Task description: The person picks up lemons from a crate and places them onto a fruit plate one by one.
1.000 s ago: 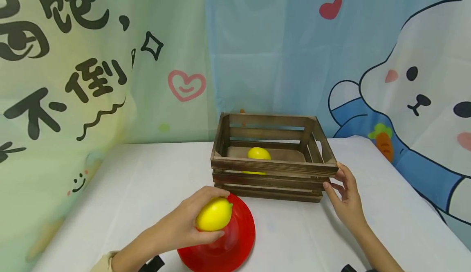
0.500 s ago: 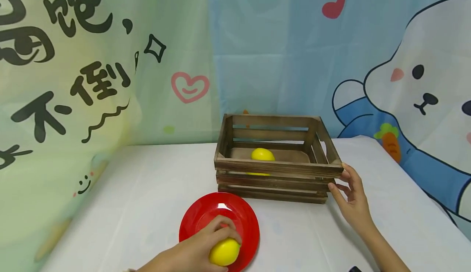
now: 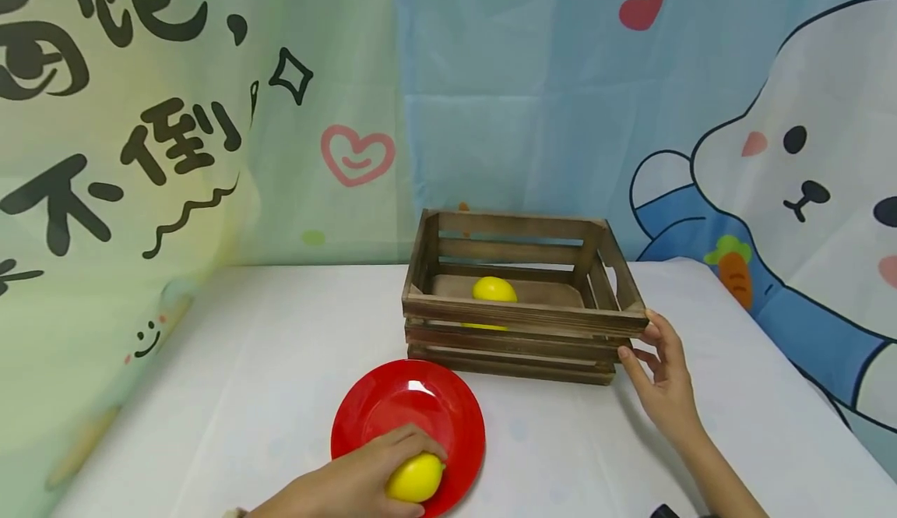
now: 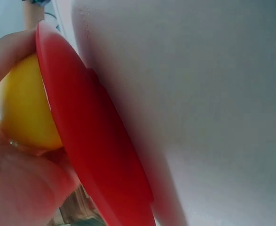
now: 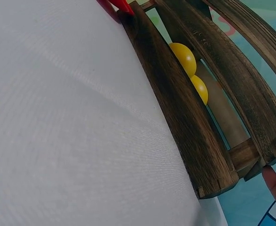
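My left hand (image 3: 357,479) grips a yellow lemon (image 3: 415,479) low over the near part of a red plate (image 3: 448,397), thumb below and fingers over the top. In the left wrist view the lemon (image 4: 27,106) lies right against the plate (image 4: 93,127), fingertips at its rim. My right hand (image 3: 666,393) holds the right front corner of a brown slatted wooden crate (image 3: 511,340), thumb on the front and fingers along the side. Inside the crate a lemon (image 3: 494,290) shows; through the slats, the right wrist view shows two yellow rounds (image 5: 184,57).
A white cloth (image 3: 280,347) covers the table. Behind it hangs a printed curtain (image 3: 476,74) with a bear and dark lettering. The crate stands near the back, just beyond the plate.
The left hand, lemon in its grip, has come down and nearer from the plate's far side to its near part. The right hand has stayed at the crate's corner.
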Action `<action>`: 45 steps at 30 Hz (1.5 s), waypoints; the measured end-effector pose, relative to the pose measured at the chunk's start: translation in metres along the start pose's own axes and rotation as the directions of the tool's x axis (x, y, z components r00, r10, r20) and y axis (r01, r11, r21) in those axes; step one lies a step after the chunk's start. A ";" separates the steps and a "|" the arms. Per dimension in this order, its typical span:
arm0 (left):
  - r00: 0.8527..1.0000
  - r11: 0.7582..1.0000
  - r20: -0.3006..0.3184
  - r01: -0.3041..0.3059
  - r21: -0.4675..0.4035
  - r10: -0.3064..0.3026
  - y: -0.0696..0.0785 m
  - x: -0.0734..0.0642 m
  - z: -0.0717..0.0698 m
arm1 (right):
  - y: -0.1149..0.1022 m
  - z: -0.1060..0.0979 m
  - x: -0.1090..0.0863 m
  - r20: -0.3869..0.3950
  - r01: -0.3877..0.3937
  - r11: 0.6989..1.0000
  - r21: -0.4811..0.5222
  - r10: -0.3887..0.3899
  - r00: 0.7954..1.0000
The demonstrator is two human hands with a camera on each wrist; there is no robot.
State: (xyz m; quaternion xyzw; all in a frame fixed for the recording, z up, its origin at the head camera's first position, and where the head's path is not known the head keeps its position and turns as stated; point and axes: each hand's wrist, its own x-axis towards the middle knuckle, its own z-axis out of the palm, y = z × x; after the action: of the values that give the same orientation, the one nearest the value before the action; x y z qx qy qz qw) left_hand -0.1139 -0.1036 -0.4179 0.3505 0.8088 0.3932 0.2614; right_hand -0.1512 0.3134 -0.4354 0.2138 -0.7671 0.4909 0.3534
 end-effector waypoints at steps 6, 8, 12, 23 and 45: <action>0.999 0.998 -0.001 -0.045 0.050 0.045 0.001 0.000 0.001 | -0.002 0.001 0.001 -0.005 -0.003 1.000 0.002 0.003 1.000; 0.999 0.997 0.004 -0.032 0.068 0.032 0.001 0.000 0.001 | -0.002 0.002 0.001 -0.008 -0.003 1.000 0.008 0.003 1.000; 1.000 0.994 0.016 0.008 0.111 -0.010 0.001 0.001 0.000 | -0.001 0.001 -0.001 -0.016 -0.006 1.000 0.014 0.006 1.000; 0.996 0.955 -0.091 0.015 0.295 0.013 0.006 0.007 0.002 | -0.003 -0.003 -0.002 -0.011 -0.041 0.999 -0.008 0.041 0.999; 0.919 0.883 -0.311 -0.077 0.463 0.243 0.044 0.016 -0.046 | -0.005 -0.003 0.000 -0.007 -0.083 0.997 0.004 0.083 0.997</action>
State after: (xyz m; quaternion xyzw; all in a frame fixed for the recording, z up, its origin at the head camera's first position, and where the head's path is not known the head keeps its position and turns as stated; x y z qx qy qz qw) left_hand -0.1401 -0.0928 -0.3583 0.3894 0.8783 0.2773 -0.0116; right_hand -0.1466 0.3141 -0.4310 0.1805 -0.7731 0.5073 0.3352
